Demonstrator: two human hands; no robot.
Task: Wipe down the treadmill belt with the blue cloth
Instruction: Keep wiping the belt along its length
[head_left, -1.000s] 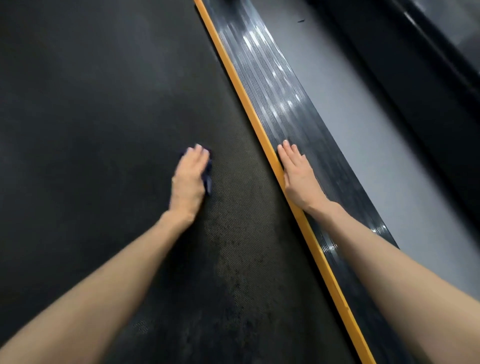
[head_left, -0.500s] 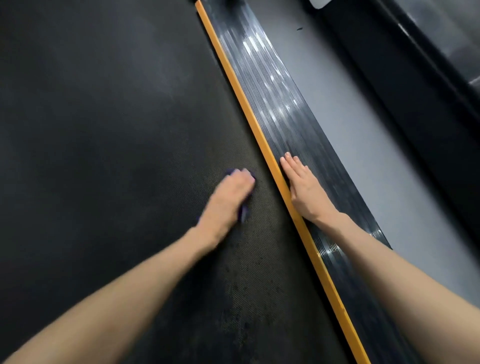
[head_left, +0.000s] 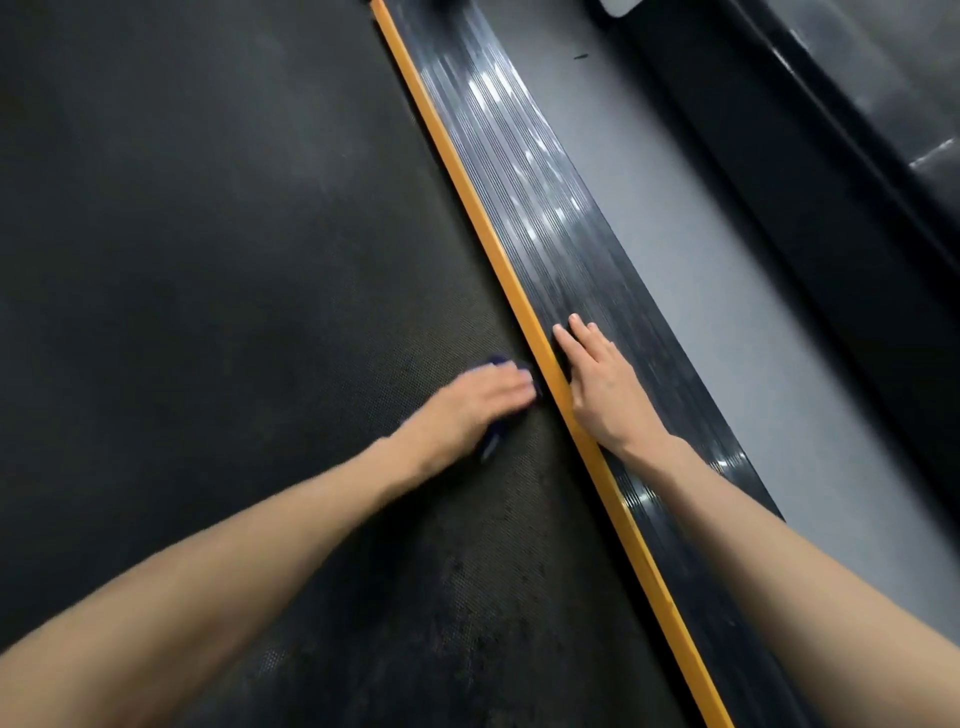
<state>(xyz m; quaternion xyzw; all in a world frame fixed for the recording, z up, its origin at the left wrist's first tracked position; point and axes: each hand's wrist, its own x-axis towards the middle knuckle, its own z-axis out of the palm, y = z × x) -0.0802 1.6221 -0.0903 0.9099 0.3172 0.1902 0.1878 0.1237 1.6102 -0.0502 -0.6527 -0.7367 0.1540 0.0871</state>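
The dark textured treadmill belt (head_left: 208, 312) fills the left and middle of the head view. My left hand (head_left: 470, 408) lies flat on the blue cloth (head_left: 491, 441) and presses it to the belt, close to the belt's right edge. Only small bits of the cloth show at my fingertips and beside my palm. My right hand (head_left: 605, 387) rests flat with straight fingers on the ribbed black side rail (head_left: 519, 171), just right of the orange strip (head_left: 467, 208).
Grey floor (head_left: 727, 291) runs along the right of the side rail. Beyond it stands a dark machine frame (head_left: 831, 156) at the upper right.
My left hand has slid the cloth to the right across the belt, up to the orange strip. My right hand has stayed on the side rail.
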